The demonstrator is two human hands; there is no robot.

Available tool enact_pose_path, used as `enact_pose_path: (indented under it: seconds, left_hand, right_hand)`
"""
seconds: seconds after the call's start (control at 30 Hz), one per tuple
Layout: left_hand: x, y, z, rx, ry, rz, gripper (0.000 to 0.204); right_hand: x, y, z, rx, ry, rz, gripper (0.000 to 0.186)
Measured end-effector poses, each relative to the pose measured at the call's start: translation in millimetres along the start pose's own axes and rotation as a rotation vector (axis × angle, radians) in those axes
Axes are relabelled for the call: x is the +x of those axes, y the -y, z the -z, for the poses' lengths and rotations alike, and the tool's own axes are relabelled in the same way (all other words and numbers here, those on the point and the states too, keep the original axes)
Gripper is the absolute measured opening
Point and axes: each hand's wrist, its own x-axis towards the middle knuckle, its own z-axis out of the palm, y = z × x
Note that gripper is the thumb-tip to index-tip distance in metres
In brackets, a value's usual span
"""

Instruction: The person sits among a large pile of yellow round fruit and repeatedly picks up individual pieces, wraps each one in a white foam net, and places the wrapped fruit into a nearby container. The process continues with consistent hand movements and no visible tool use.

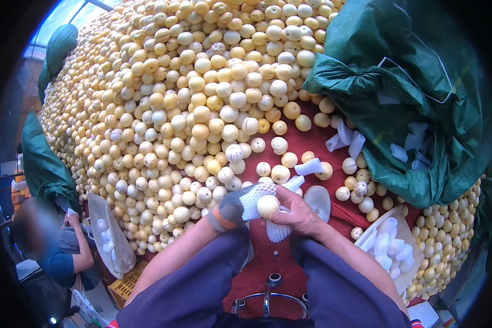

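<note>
1. Head view: the pale melon (268, 206) is between your hands above your knees, at the mouth of a white foam sleeve (251, 201).
2. Left hand (229, 211), in a grey glove: the sleeve covers your fingers, so I can't tell how far they're spread.
3. Right hand (302, 216), bare: thumb and fingers close on the melon's right side; a 2nd foam sleeve (279, 232) hangs just below.
4. Step looks like sleeving. Best guess: keep the left fingers spread inside so the mesh stays wide.
5. Press the melon in squarely with your right; an off-centre push could snag or tear the mesh.
6. Stay low over the red cloth (265, 284); a smooth rind may slip.
7. Check the mesh sits evenly all round before letting go. Wrapped fruit (397, 247) lies in the white container near your right forearm.
</note>
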Motion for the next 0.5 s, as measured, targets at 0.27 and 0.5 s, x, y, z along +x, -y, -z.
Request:
enact_pose_path:
  seconds: [0.27,0.5]
  left_hand:
    - [32.2,-64.6,0.1,-0.006,0.189,0.432,0.02]
    - [21.4,-52.0,0.8,-0.659,0.192,0.449,0.018]
  right_hand:
    - [6.2,-12.9,6.5,-0.731,-0.668,0.053,0.055]
    - [-3.4,-25.3,25.0,-0.257,-0.215,0.145,0.072]
